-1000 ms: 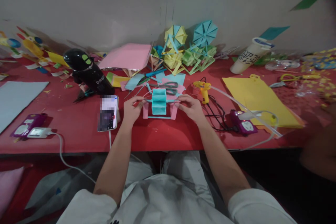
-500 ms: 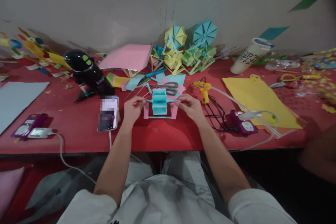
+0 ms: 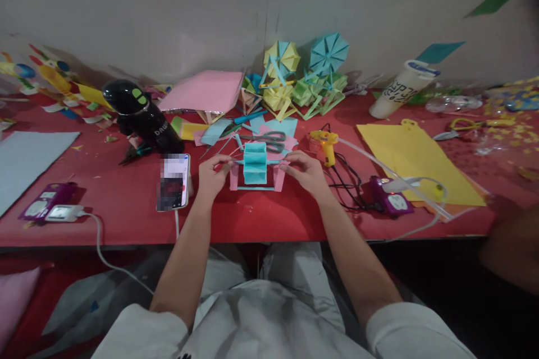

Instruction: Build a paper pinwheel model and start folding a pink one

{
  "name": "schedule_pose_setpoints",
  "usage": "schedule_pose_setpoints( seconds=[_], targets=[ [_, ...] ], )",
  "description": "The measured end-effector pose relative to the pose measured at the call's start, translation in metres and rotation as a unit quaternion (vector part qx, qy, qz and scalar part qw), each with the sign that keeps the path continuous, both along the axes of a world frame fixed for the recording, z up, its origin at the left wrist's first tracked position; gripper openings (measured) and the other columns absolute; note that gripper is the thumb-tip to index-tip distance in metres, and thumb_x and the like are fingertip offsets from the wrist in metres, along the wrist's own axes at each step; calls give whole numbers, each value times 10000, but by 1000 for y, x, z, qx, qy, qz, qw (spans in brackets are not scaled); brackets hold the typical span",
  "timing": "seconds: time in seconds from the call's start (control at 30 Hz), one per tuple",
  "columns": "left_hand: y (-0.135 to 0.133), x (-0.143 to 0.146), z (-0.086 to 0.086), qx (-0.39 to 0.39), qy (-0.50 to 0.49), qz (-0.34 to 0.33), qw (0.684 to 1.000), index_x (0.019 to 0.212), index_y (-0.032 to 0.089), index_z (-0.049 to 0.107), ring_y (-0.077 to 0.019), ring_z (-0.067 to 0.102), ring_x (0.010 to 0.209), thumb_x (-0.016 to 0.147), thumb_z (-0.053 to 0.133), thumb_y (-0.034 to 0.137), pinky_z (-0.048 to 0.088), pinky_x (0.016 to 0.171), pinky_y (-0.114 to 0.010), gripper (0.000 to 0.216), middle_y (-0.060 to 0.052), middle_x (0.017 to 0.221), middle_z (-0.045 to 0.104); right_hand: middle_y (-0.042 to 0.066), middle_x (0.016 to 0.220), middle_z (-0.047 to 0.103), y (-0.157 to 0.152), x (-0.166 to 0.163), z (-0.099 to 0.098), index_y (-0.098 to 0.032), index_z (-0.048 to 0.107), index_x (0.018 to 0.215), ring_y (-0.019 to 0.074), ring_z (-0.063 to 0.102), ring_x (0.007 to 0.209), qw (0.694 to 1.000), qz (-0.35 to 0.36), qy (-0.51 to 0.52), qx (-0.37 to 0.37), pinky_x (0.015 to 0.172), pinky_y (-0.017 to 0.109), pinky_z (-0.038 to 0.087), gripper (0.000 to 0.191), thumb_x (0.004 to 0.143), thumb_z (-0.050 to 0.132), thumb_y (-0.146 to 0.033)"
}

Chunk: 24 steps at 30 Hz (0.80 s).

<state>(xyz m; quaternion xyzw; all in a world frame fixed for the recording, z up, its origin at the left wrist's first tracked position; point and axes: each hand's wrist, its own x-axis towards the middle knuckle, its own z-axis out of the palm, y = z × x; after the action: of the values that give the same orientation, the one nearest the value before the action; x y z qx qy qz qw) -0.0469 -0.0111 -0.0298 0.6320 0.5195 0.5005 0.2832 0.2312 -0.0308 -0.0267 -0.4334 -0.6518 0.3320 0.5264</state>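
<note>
A folded light-blue paper wheel sits mid-table on a thin blue paper axle, between two pink paper supports. A thin blue strip joins the supports low down. My left hand pinches the axle and the top of the support at the left end. At the opposite end, my right hand pinches the axle and support in the same way. Fingertips partly cover both joints. Just behind the wheel lie grey-handled scissors among paper scraps.
A yellow glue gun with black cable stands right of my hands. Left are a phone and a black bottle. Finished paper wheels stand at the wall. Yellow sheets and a purple power socket lie right.
The blue wheel and its pink supports have shifted very slightly to the left. Both hands keep the same pinch and almost the same place.
</note>
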Motion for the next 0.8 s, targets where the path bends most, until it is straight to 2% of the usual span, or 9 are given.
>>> schedule_pose_setpoints(
  seconds=[0.23,0.47,0.8],
  targets=[
    [-1,1,2,-1,-1,-11,1000,802,194,718,-199,684,819,772,652,314,518,801,-318,141,-34,817,742,28,860,655,0,-2,2,-232,661,800,166,623,820,1000,9,1,9,775,332,515,175,809,711,-399],
    [-1,0,3,0,7,-11,1000,802,194,714,-195,686,816,773,640,293,517,797,-314,127,-29,816,742,30,867,655,-1,-2,3,-230,651,814,164,616,816,1000,14,-12,6,774,330,513,181,831,686,-406],
    [1,0,-1,4,1,-5,1000,805,200,720,-197,685,817,768,657,294,516,795,-317,119,-27,818,741,47,1001,671,0,1,-1,-246,697,930,179,637,914,1000,15,3,-3,798,338,538,244,747,774,-387]
  ],
)
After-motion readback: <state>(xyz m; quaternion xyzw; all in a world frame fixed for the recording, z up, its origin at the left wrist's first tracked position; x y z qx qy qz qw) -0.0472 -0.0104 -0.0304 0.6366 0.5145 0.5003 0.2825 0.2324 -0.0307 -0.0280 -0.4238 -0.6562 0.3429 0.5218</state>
